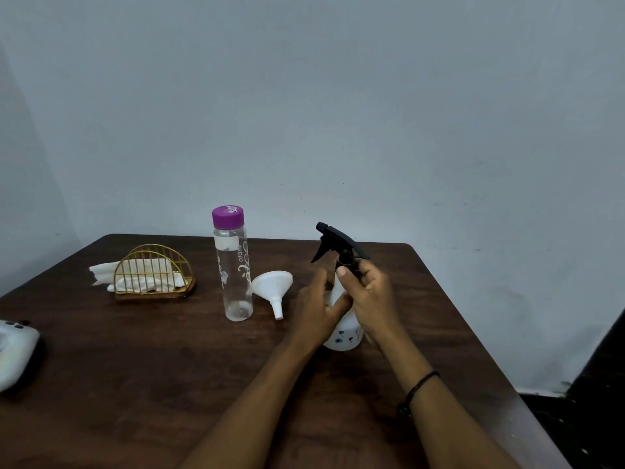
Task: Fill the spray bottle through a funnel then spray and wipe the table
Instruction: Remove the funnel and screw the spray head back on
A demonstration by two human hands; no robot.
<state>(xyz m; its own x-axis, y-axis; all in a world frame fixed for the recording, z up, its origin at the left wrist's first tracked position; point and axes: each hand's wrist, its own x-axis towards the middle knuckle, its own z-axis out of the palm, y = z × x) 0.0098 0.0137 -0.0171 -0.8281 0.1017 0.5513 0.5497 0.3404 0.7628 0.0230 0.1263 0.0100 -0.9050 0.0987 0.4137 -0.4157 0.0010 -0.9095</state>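
Observation:
A white spray bottle [346, 330] with a black trigger head [338, 243] stands upright on the dark wooden table [135, 384]. My left hand [316, 309] grips the bottle's white body from the left. My right hand [370, 292] curls round the black collar at the neck, just under the trigger head. A white funnel [272, 286] lies on its side to the left of the hands, spout pointing toward me. Further left stands a clear water bottle [233, 272] with a purple cap, closed.
A gold wire holder [154, 270] with white tissues sits at the back left of the table. A white device [13, 352] lies at the left edge. A grey wall is behind the table; the right table edge drops to a dark floor.

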